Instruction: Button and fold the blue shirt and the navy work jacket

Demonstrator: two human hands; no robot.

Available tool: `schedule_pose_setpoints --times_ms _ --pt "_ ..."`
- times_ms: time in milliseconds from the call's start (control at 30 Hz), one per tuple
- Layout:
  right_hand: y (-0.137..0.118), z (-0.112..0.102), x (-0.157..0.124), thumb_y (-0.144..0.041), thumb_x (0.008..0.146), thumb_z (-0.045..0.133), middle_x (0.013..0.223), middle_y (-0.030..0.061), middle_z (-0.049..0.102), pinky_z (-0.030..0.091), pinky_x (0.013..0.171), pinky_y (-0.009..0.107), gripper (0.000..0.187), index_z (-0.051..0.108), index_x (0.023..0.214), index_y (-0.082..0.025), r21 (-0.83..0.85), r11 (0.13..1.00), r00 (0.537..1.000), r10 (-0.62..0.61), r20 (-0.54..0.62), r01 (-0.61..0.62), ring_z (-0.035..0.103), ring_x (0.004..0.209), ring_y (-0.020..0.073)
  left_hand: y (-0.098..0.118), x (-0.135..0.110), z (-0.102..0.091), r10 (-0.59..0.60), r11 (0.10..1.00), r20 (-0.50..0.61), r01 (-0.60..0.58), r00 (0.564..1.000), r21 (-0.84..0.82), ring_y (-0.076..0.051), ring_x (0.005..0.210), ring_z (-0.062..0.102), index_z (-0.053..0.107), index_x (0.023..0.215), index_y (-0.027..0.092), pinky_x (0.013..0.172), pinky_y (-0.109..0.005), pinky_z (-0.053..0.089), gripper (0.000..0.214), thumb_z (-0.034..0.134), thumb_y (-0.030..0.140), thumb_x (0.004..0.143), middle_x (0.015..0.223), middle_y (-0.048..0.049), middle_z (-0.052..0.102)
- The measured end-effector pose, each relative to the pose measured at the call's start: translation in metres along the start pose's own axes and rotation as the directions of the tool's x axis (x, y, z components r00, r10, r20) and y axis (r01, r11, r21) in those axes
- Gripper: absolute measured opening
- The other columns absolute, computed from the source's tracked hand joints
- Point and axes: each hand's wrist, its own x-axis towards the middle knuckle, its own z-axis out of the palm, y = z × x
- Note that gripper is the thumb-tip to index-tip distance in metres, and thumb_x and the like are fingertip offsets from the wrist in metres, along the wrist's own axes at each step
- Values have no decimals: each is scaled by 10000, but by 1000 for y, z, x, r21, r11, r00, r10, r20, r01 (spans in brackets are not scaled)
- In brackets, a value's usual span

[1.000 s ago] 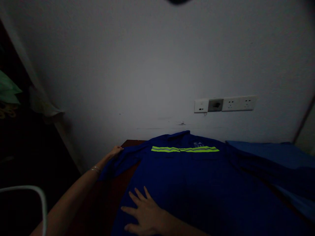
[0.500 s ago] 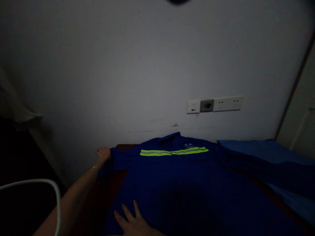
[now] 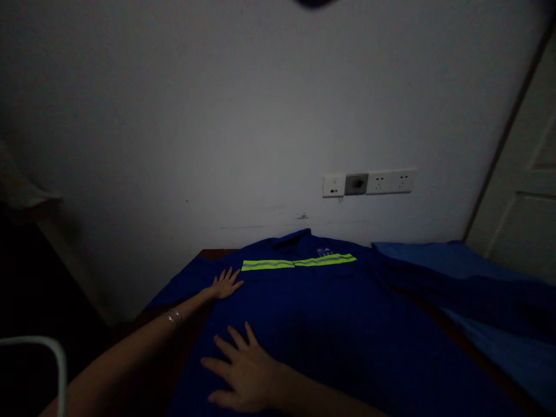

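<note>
A dark blue work jacket (image 3: 330,313) lies spread out, its collar against the wall and a yellow-green reflective stripe (image 3: 269,264) across its chest. My left hand (image 3: 226,284) rests with fingers spread near the armpit, just below the stripe's left end. Lower on the jacket's left side, my right hand (image 3: 247,370) lies flat, fingers fanned out. The left sleeve (image 3: 178,285) stretches toward the lower left, while the right sleeve (image 3: 469,295) runs off to the right. The jacket's bottom is out of frame.
Beneath the jacket is a dark red-brown tabletop (image 3: 212,253). A lighter blue cloth (image 3: 417,258) lies at the right, partly under the sleeve. Sockets and switches (image 3: 369,182) line the wall. A white cable (image 3: 56,347) curves at lower left; a panelled door (image 3: 525,174) stands at right.
My left hand has let go of the left sleeve's end and moved right onto the jacket's body. The sleeve now lies extended. My right hand has moved slightly up the jacket.
</note>
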Motion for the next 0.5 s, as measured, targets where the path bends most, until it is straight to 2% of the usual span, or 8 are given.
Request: schedule_pose_setpoints --times_ms 100,167,267,333,400,500 --pt "36 -39 -31 -511 869 316 1423 93 299 180 994 616 544 291 1359 -274 -144 976 984 155 -86 -166 219 1301 326 1 1 -7 -35 999 11 35 999 42 -414 1308 82 101 1410 254 919 -663 183 731 194 647 802 1464 -162 64" --pt "70 -68 -65 -420 861 387 1417 91 312 200 1007 578 518 324 1346 -249 -248 923 953 266 -142 -295 243 1294 308 6 2 -11 -77 993 19 75 997 89 -438 1291 133 85 1410 248 876 -681 220 727 187 640 806 1456 -191 81" --pt "123 -118 -141 -289 842 411 1353 81 415 253 1017 503 443 433 1280 -224 -365 775 851 413 -324 -515 331 1252 273 18 -1 -13 -100 980 6 97 995 172 -436 1283 172 77 1410 232 882 -658 238 679 187 579 837 1449 -208 99" --pt "153 -154 -206 -242 825 409 1304 108 464 314 999 441 408 501 1217 -172 -412 627 746 490 -451 -661 410 1195 258 28 -5 -12 -31 975 -14 33 999 221 -407 1301 146 106 1409 230 932 -617 220 645 208 540 853 1456 -185 91" --pt "175 -190 -276 -219 811 417 1245 133 510 382 944 400 370 552 1148 -150 -396 437 589 564 -579 -808 486 1116 258 39 -10 -10 82 963 -19 -75 996 258 -372 1318 112 135 1406 232 975 -577 200 635 225 537 856 1463 -152 82" --pt "196 -236 -375 -228 813 426 1121 167 585 436 841 389 331 578 1091 -135 -339 167 363 643 -674 -926 555 1013 276 63 -20 -12 225 932 15 -219 974 289 -346 1326 107 138 1403 251 1000 -559 179 642 214 571 852 1467 -121 82"
